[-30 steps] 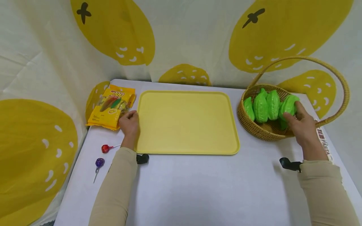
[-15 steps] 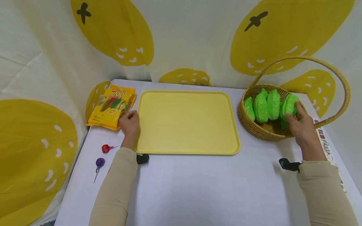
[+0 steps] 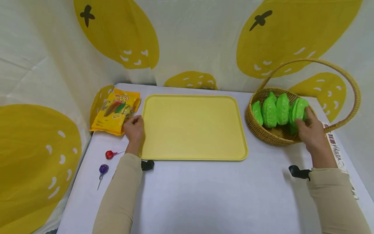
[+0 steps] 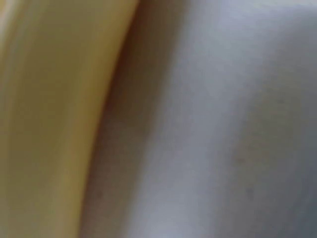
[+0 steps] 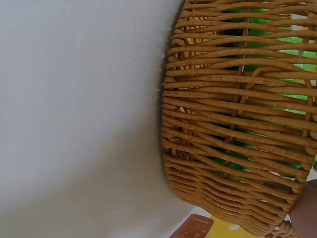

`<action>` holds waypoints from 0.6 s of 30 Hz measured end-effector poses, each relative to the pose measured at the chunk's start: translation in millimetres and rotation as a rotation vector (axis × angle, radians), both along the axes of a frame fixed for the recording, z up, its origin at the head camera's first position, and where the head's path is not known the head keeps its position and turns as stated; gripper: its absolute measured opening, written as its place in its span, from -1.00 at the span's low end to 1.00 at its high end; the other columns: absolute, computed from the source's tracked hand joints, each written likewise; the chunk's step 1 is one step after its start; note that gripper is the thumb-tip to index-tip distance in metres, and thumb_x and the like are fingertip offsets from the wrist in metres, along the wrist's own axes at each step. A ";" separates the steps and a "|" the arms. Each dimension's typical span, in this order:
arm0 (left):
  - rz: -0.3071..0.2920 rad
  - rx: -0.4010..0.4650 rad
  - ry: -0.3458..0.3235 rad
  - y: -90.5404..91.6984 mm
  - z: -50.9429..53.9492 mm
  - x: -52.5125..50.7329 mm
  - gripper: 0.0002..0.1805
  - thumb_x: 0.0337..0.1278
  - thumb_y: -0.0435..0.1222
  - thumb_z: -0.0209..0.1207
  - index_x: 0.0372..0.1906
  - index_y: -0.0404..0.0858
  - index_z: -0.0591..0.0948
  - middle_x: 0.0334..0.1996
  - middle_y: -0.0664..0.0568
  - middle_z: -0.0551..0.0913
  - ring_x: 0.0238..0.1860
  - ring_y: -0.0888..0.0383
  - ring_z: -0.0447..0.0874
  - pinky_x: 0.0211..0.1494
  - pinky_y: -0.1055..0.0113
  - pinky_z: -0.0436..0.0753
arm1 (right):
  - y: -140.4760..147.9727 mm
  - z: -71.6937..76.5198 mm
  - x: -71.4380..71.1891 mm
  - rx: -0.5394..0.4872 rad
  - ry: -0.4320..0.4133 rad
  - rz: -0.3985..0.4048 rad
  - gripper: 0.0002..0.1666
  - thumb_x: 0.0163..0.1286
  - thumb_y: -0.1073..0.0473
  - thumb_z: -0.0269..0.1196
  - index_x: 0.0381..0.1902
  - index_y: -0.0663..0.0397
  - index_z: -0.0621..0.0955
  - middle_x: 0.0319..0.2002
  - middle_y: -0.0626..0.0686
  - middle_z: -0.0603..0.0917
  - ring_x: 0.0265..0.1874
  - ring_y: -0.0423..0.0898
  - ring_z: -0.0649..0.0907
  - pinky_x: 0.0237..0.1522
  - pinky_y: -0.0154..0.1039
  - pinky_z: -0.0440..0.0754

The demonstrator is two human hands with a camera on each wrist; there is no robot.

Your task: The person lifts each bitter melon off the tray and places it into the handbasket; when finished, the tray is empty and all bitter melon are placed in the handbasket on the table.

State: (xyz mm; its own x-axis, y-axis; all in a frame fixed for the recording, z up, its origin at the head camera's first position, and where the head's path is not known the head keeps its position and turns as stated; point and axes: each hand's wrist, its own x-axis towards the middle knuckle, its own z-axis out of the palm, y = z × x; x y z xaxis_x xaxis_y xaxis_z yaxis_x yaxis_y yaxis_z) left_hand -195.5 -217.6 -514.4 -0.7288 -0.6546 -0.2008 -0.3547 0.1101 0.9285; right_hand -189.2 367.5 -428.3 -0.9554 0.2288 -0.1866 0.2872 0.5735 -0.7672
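Note:
Green, bumpy, gourd-shaped pieces (image 3: 269, 112) sit in a wicker basket (image 3: 273, 138) with a tall arched handle. My right hand (image 3: 314, 133) reaches over the basket's right side and grips the rightmost green piece (image 3: 298, 110) between thumb and fingers. In the right wrist view the basket's woven wall (image 5: 233, 119) hides most of the green pieces. My left hand (image 3: 134, 130) rests with loosely curled fingers between a yellow candy bag (image 3: 109, 120) and the left edge of a yellow tray (image 3: 193, 126). The left wrist view shows the blurred tray rim (image 4: 54, 119).
A red lollipop (image 3: 109, 154) and a purple lollipop (image 3: 103, 169) lie on the white tablecloth (image 3: 222, 191), left of my left forearm. A pack printed "PASTA" (image 3: 335, 149) is partly hidden behind my right arm. A fruit-patterned curtain (image 3: 198, 39) hangs behind.
The gripped green piece has shifted slightly right and turned a little more upright in my right hand, mostly during the first half second. My left hand has stayed in place.

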 end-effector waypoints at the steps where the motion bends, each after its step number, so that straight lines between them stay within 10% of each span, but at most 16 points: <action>1: 0.004 0.001 -0.005 0.0 -0.3 -0.4 -0.70 0.42 -0.27 0.15 0.08 -0.31 0.72 0.05 -0.21 0.70 0.02 0.01 0.57 0.23 0.18 0.58 | -0.4 -0.6 -1.2 0.016 0.005 -0.001 -0.22 0.65 -0.01 -0.21 0.62 -0.35 -0.30 0.63 0.22 -0.25 0.61 0.26 -0.17 0.59 0.23 -0.17; 15: -0.171 -0.268 -0.038 5.1 4.9 -6.3 -0.66 0.38 -0.23 0.11 0.08 -0.29 0.73 0.03 -0.22 0.72 0.04 -0.12 0.61 0.18 0.03 0.56 | -2.5 -4.5 1.0 0.161 0.064 0.003 -0.24 0.62 0.03 -0.17 0.66 0.00 -0.07 0.60 0.40 -0.01 0.55 0.43 0.07 0.51 0.39 0.06; 18: -0.210 -0.347 -0.005 5.9 10.5 -5.9 -0.64 0.39 -0.18 0.09 0.08 -0.25 0.73 0.02 -0.19 0.71 -0.01 -0.11 0.58 0.11 0.01 0.53 | -16.3 -1.3 7.0 0.183 0.129 -0.037 -0.33 0.62 -0.04 -0.11 0.59 0.02 0.23 0.55 0.29 0.26 0.50 0.20 0.32 0.49 0.11 0.34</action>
